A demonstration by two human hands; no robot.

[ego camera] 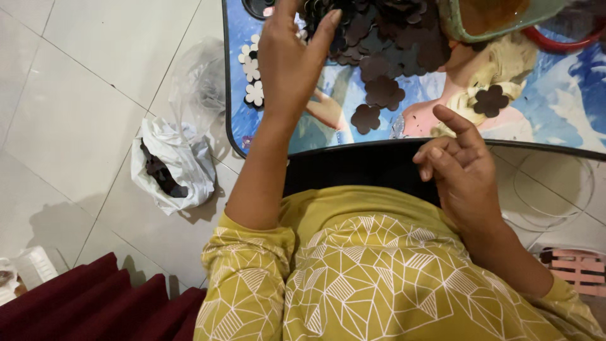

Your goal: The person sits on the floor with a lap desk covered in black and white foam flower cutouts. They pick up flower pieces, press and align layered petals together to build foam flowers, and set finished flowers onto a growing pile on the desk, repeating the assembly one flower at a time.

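Note:
My left hand (291, 60) reaches over the left part of a small table (379, 144) with a colourful cartoon picture on top. Its fingertips touch a heap of dark brown flower-shaped cutouts (385, 38); whether it grips one I cannot tell. A few loose dark flowers (366, 118) lie nearer the front edge, and white flower cutouts (252, 69) sit in a short row left of that hand. My right hand (457, 165) hovers at the table's near edge, fingers loosely curled, forefinger raised, holding nothing I can see.
A white plastic bag (172, 164) with dark pieces inside lies on the tiled floor left of the table, a clear bag (202, 82) behind it. A green bowl (492, 22) and a red rim (562, 41) stand at the table's far right. A dark red cushion (76, 303) lies at lower left.

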